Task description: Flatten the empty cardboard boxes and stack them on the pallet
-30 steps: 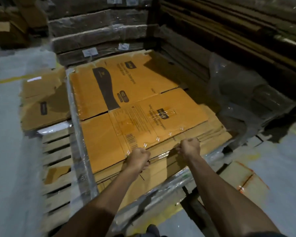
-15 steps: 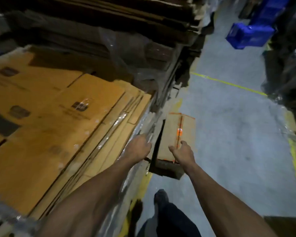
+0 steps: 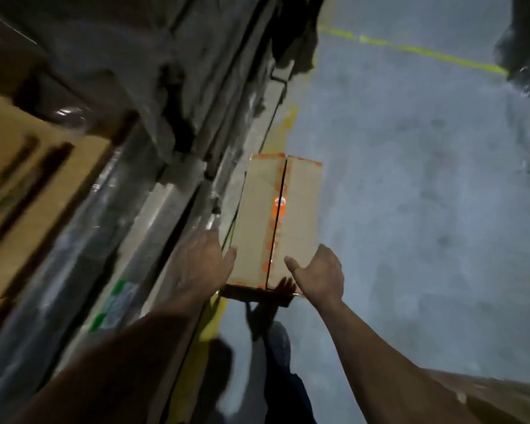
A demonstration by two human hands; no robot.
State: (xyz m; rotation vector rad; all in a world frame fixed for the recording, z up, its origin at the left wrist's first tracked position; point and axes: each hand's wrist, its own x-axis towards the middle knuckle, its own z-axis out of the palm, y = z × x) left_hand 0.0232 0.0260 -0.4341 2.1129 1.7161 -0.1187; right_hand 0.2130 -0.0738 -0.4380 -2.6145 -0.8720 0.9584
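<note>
1. At far left lies a stack of flat boxes (image 3: 34, 175), tan and blurred, with clear wrap (image 3: 83, 240) along its near edge.
2. Beside it rise dark wrapped stacks (image 3: 153, 71); a green-marked label (image 3: 117, 301) shows low on the wrap.
3. The left hand (image 3: 201, 264) is spread, fingers released and holding nothing, thumb at the left edge of the box (image 3: 257, 215); contact cannot be told.
4. The box stands on the floor (image 3: 410, 179) just beside the stacks, closed, orange tape along its top seam.
5. The right hand (image 3: 317, 272) is spread too, fingers released, over the near right corner of the box.
6. A yellow line (image 3: 426, 53) crosses the floor far right.
</note>
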